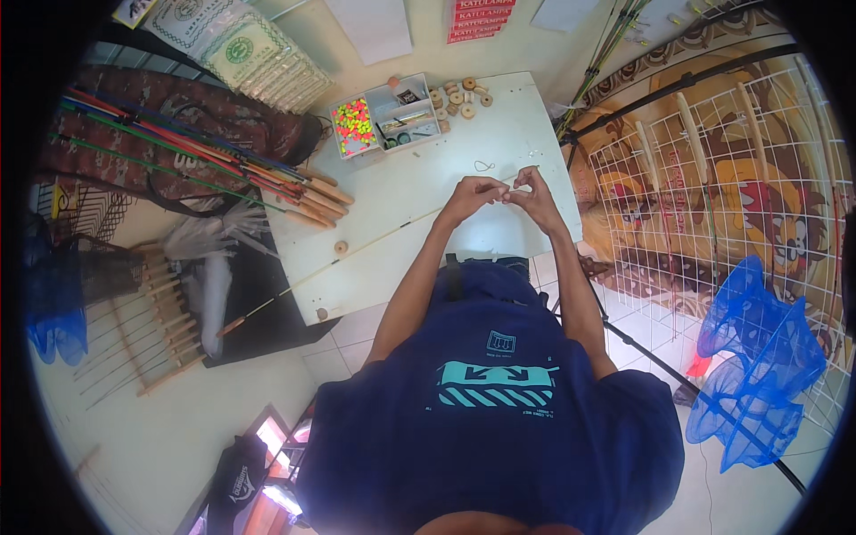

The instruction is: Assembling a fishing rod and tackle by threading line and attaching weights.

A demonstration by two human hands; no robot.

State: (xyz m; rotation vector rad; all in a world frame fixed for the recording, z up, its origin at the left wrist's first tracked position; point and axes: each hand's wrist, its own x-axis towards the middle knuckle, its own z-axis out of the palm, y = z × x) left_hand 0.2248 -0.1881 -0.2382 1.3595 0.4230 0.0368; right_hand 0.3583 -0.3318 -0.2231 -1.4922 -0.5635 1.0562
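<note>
A thin line (502, 189) is pinched between the fingertips of the left hand (473, 194) and right hand (533, 189), held together above the white table (392, 192), beside a rod (357, 250).

My shirt (499, 419) is navy with a teal striped block print. The bench (419, 192) is plain white. On it, a tray (385, 116) of beads (353, 122) — neon pink, yellow, green. The rods (205, 152) run red, green and blue into tan handles. The nets (758, 374) are bright blue — the wire grid (722, 169) white.
</note>
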